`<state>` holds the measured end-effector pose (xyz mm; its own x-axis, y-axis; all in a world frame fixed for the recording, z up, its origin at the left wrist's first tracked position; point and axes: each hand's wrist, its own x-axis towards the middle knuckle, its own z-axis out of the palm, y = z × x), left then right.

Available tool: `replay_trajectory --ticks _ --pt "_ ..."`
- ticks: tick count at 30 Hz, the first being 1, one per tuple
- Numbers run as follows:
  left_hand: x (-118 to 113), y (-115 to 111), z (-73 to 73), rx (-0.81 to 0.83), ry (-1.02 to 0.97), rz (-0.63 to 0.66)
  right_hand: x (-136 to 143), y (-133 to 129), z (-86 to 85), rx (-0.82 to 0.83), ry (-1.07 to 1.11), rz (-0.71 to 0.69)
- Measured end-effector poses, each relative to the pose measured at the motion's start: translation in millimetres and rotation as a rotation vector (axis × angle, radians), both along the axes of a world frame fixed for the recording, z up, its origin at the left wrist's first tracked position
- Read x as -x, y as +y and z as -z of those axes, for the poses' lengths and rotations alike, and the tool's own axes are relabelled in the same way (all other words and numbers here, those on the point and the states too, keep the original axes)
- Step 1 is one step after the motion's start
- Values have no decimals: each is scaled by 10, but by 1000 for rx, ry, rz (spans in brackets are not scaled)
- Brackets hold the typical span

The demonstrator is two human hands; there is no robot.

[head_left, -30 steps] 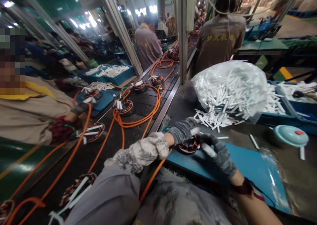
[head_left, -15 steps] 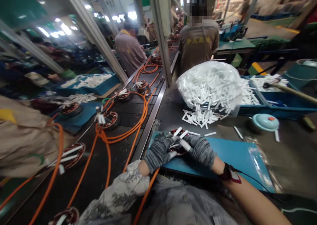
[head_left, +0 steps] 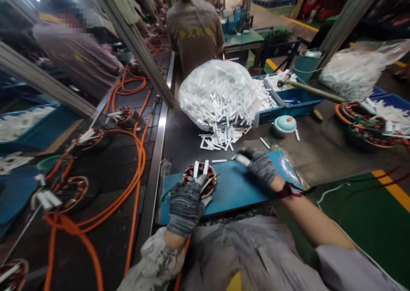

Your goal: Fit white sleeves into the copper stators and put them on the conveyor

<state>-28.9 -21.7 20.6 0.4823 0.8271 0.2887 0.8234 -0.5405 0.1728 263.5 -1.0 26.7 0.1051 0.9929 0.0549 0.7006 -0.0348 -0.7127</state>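
Note:
A round motor stator [head_left: 209, 187] with copper windings sits at the left end of a blue mat. White tubes [head_left: 206, 167] stick up from it. My left hand [head_left: 185, 205], in a grey striped glove, is closed on the stator's near left side; its fingertips lie among the tubes and wires. Over the mat's far edge, my right hand [head_left: 259, 165] stretches its gloved fingers leftward, with a white covering on the thumb. A loose white tube [head_left: 219, 161] lies just left of its blurred fingertips, and I see nothing held there.
A clear bag [head_left: 221, 90] spills white tubes onto the bench. Behind it are blue bins [head_left: 296, 101], with a light-blue lidded pot [head_left: 284, 124] in front. On the left, orange hoses [head_left: 137, 154] and more stators [head_left: 75, 193] lie along the line. A co-worker [head_left: 195, 30] stands ahead.
My right hand has left the stator and moved right, to the mat's far edge. My left hand stays at the stator. The whole view has swung to the right.

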Motion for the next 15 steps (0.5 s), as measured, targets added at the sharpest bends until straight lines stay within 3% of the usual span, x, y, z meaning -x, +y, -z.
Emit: replay_trajectory --ticks 3,6,9,13,15 --pt "45 50 19 -52 -2 -27 -595 153 22 -1 -214 207" --pt "26 65 41 -61 -2 -46 -774 188 98 1 -281 203" --pt "-11 60 50 -8 -6 -55 -503 57 96 -75 -166 114" --pt "-46 44 36 61 -5 -86 59 -141 -12 -165 265 -117" --pt "-55 36 28 77 2 -85 255 -140 -49 -155 305 -223"
